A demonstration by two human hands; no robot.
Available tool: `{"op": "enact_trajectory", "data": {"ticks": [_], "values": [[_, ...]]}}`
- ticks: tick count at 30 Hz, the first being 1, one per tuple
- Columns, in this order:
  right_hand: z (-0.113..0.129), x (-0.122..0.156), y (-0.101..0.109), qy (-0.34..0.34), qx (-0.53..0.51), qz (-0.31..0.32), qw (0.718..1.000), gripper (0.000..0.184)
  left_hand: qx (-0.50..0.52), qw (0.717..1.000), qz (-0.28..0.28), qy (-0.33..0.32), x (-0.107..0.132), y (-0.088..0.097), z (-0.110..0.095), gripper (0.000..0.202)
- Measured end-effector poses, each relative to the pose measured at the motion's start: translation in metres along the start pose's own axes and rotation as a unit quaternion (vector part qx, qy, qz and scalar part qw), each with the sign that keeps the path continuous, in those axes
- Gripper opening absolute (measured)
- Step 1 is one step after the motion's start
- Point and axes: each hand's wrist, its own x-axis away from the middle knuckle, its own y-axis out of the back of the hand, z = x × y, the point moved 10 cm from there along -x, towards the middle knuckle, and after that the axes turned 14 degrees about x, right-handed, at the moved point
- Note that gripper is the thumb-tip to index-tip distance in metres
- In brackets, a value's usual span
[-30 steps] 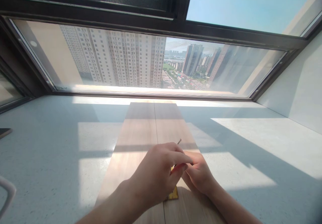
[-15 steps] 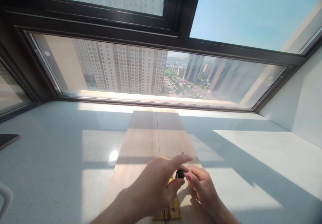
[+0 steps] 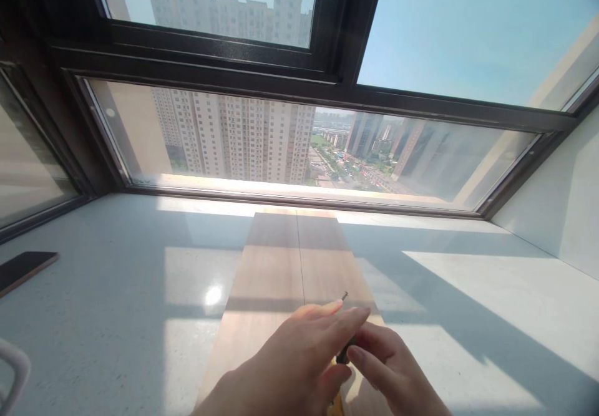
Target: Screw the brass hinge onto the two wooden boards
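Two wooden boards lie side by side on the white sill and run toward the window. At the bottom middle, my left hand hovers over them with its fingers stretched forward. Touching it from the right, my right hand pinches a small dark object in its fingertips; I cannot tell what it is. Just beyond the fingertips a small screw lies on the right board. A sliver of a brass hinge shows at the bottom edge under my hands.
The white stone sill spreads to both sides, lit in sunny patches. A dark phone lies at the far left. A white curved object sits at the bottom left corner. The dark-framed window closes off the back, and a white wall stands on the right.
The view has tilted up, so my hands sit lower in the picture and the hinge is nearly out of view. My left hand's fingers have gone from curled to stretched out.
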Motion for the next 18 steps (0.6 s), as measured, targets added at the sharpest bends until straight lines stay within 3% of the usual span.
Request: {"op": "enact_trajectory", "data": {"ticks": [3, 5, 7, 10, 14, 18], "values": [[0.002, -0.001, 0.005, -0.02, 0.073, 0.014, 0.997, 0.031, -0.014, 0.998, -0.049, 0.029, 0.016, 0.019, 0.008, 0.076], [0.006, -0.003, 0.009, -0.039, 0.14, 0.02, 0.989, 0.023, -0.041, 0.987, -0.131, 0.085, 0.034, 0.045, 0.024, 0.056], [0.013, -0.007, 0.015, -0.046, 0.202, 0.015, 0.978, 0.017, -0.069, 0.96, -0.234, 0.136, 0.061, 0.075, 0.044, 0.036], [0.032, -0.015, 0.023, -0.025, 0.289, -0.007, 0.957, 0.019, -0.126, 0.904, -0.354, 0.202, 0.111, 0.11, 0.078, 0.026], [0.055, -0.018, 0.019, 0.021, 0.358, 0.005, 0.934, 0.016, -0.149, 0.87, -0.404, 0.241, 0.156, 0.127, 0.121, 0.034], [0.065, -0.011, 0.019, 0.003, 0.406, 0.02, 0.914, 0.016, -0.125, 0.875, -0.399, 0.243, 0.163, 0.125, 0.148, 0.04]]}}
